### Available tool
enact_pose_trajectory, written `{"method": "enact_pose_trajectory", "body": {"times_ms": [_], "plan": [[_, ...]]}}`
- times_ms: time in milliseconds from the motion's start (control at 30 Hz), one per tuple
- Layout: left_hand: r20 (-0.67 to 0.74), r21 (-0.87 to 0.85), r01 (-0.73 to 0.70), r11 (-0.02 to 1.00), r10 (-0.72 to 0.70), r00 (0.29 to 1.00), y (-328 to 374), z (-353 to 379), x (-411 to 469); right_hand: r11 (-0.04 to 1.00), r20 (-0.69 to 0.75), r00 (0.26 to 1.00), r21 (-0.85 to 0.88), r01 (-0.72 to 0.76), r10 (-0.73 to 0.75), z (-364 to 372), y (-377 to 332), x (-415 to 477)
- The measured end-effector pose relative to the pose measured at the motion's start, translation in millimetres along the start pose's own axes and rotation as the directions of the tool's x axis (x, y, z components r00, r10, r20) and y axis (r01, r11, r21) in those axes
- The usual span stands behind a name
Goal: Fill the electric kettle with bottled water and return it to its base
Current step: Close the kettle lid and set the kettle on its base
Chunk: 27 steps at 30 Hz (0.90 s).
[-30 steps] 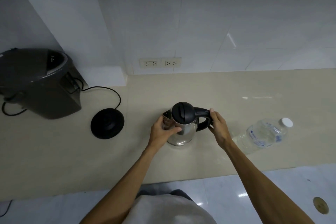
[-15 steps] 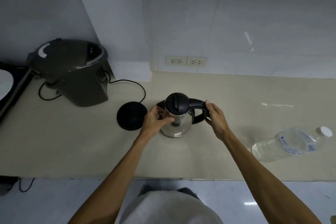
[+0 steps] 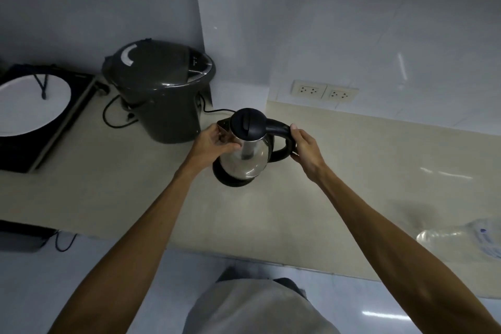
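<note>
The stainless electric kettle [image 3: 248, 156] stood at the centre of the frame over its round black base [image 3: 230, 179] on the beige counter [image 3: 113, 184], lid closed. The left hand [image 3: 212, 144] gripped the steel body near the spout; the right hand [image 3: 306, 146] clasped the black handle. The plastic water bottle [image 3: 466, 238] lay on its side at the right edge. A dark hot-water dispenser [image 3: 165, 95] stood upper left.
</note>
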<state>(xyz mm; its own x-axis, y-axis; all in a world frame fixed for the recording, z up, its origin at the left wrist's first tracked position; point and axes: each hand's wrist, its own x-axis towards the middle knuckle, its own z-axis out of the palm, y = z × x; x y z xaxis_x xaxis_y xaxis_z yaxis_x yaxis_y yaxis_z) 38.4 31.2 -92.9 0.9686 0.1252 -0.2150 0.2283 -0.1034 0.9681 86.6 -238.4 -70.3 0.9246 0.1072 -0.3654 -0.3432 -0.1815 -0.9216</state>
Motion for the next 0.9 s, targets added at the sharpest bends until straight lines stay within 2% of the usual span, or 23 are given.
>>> {"method": "enact_pose_trajectory", "body": {"times_ms": [300,900], "plan": [[-0.012,-0.039,0.000,0.999,-0.001,1.000,-16,-27,-8,0.999,0.006,0.999,-0.014,-0.050,0.050,35,9,11],[-0.017,-0.065,0.022,0.998,-0.023,1.000,-34,-18,8,0.994,-0.039,0.998,-0.098,-0.043,0.039,28,12,25]]}}
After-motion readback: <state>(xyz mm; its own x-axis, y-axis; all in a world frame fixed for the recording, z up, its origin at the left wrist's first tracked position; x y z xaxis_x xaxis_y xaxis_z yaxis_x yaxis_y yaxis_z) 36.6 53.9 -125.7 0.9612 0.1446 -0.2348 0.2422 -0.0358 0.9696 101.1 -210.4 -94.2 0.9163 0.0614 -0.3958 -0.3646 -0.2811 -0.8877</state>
